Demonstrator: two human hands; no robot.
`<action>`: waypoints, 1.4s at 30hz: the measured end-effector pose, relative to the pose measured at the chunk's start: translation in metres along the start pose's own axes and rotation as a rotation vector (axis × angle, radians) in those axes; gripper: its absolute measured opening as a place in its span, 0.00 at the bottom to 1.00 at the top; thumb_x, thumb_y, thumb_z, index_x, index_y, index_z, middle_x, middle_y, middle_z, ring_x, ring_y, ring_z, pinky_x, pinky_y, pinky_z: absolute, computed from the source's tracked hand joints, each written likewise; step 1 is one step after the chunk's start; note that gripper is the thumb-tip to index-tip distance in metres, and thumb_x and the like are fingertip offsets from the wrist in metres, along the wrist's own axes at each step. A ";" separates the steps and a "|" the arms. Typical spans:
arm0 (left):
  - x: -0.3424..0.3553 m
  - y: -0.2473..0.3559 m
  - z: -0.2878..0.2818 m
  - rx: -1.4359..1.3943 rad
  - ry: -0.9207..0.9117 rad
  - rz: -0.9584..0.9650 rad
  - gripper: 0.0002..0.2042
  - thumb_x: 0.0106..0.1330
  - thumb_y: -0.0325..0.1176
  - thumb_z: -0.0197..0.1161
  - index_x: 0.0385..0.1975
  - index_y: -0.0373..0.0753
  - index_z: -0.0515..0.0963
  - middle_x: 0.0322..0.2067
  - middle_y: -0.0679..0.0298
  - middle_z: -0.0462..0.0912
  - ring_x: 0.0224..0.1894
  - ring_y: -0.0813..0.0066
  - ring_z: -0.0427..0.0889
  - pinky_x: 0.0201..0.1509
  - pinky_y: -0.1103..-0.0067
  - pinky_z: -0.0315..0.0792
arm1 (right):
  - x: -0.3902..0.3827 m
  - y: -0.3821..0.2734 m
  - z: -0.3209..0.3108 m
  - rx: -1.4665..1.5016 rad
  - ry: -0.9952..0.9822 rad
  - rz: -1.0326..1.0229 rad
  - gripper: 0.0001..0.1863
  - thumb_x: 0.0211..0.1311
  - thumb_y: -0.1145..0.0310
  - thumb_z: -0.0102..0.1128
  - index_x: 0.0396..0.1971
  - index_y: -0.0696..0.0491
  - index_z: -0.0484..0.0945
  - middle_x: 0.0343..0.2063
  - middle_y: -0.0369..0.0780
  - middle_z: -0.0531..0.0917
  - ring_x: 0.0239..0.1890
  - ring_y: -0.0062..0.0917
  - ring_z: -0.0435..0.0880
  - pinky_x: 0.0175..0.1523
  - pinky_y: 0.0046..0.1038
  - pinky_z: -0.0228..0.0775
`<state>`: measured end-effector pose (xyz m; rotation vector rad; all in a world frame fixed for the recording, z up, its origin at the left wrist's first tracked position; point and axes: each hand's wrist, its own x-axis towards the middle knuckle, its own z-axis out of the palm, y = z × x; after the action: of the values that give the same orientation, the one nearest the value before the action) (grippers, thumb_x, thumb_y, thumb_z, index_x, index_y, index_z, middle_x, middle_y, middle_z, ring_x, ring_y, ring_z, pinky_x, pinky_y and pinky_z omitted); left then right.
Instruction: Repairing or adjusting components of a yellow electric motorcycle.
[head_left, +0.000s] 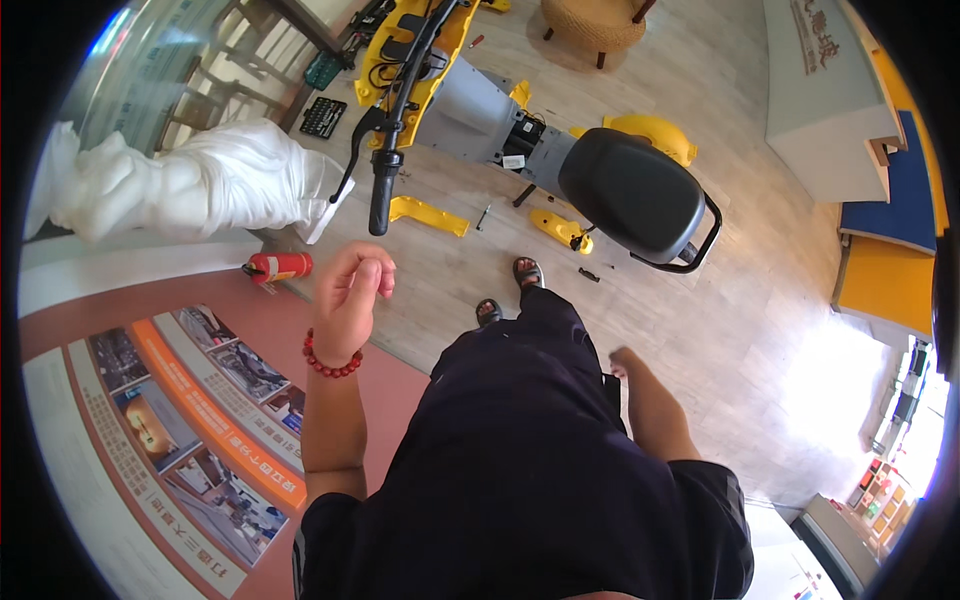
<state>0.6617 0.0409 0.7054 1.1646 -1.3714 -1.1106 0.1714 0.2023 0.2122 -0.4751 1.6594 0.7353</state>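
My left hand point(353, 295), with a red bead bracelet at the wrist, is raised below the black handlebar grip point(383, 195), apart from it, its fingers curled with nothing visible in them. My right hand point(621, 364) hangs by my right hip, its fingers small and partly hidden. The partly disassembled yellow scooter point(470, 110) stands ahead, with its black seat point(630, 190) and an exposed middle section. Loose yellow panels point(425, 213), a yellow part point(555, 228), a screwdriver point(483, 217) and a small black piece point(588, 274) lie on the floor below it.
White draped material point(180, 180) and a red fire extinguisher point(278, 267) are at the left, above a printed floor display point(180, 430). A black tool case point(323, 117) lies beside the scooter. A wicker chair point(590, 25) stands behind; a counter point(820, 120) and blue-yellow furniture point(885, 280) line the right.
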 end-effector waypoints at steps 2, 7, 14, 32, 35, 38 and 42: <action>-0.020 -0.029 -0.011 -0.145 0.046 -0.205 0.08 0.66 0.28 0.48 0.28 0.34 0.72 0.24 0.67 0.72 0.24 0.85 0.68 0.29 0.86 0.64 | -0.011 0.038 0.023 -0.218 0.223 -0.120 0.10 0.55 0.75 0.48 0.29 0.60 0.79 0.25 0.42 0.83 0.20 0.31 0.82 0.23 0.33 0.76; -0.056 -0.078 -0.003 -0.021 -0.087 -0.351 0.07 0.64 0.31 0.51 0.29 0.35 0.72 0.22 0.66 0.72 0.24 0.82 0.70 0.29 0.83 0.66 | -0.060 0.057 0.050 0.100 0.275 -0.214 0.09 0.57 0.71 0.48 0.29 0.56 0.78 0.25 0.41 0.81 0.23 0.29 0.81 0.22 0.31 0.74; -0.050 -0.098 0.038 0.723 -0.607 -0.035 0.07 0.57 0.34 0.57 0.28 0.36 0.73 0.26 0.55 0.77 0.31 0.55 0.76 0.34 0.66 0.70 | -0.094 0.056 0.082 0.304 0.274 -0.641 0.08 0.57 0.65 0.46 0.30 0.52 0.74 0.22 0.38 0.75 0.21 0.26 0.76 0.24 0.30 0.68; -0.061 -0.147 0.190 1.125 -1.084 -0.246 0.13 0.59 0.39 0.54 0.37 0.36 0.73 0.36 0.50 0.78 0.40 0.52 0.76 0.44 0.64 0.71 | -0.100 0.204 0.070 1.007 0.206 -0.202 0.17 0.57 0.64 0.47 0.46 0.52 0.73 0.31 0.37 0.78 0.29 0.24 0.77 0.34 0.30 0.68; -0.048 -0.148 0.267 1.120 -1.099 -0.191 0.13 0.60 0.40 0.53 0.38 0.37 0.73 0.37 0.50 0.77 0.40 0.52 0.76 0.44 0.64 0.70 | -0.081 0.265 0.064 1.061 0.105 -0.111 0.16 0.58 0.63 0.46 0.45 0.48 0.72 0.30 0.36 0.76 0.28 0.23 0.76 0.34 0.30 0.67; -0.029 -0.151 0.348 1.021 -1.066 -0.192 0.14 0.60 0.40 0.53 0.39 0.38 0.73 0.38 0.50 0.77 0.41 0.53 0.76 0.44 0.65 0.70 | -0.066 0.327 0.051 1.106 0.077 -0.021 0.16 0.59 0.63 0.46 0.46 0.48 0.72 0.30 0.35 0.76 0.28 0.24 0.76 0.33 0.30 0.68; -0.006 -0.155 0.436 1.099 -1.080 -0.133 0.15 0.60 0.40 0.53 0.40 0.37 0.73 0.39 0.50 0.77 0.42 0.54 0.76 0.47 0.65 0.70 | -0.065 0.401 0.022 1.201 0.143 0.022 0.17 0.58 0.63 0.46 0.47 0.49 0.71 0.30 0.35 0.76 0.27 0.23 0.76 0.32 0.29 0.69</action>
<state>0.2433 0.0478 0.5084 1.4282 -3.0221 -1.1136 -0.0648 0.4994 0.3575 0.3600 1.9097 -0.3560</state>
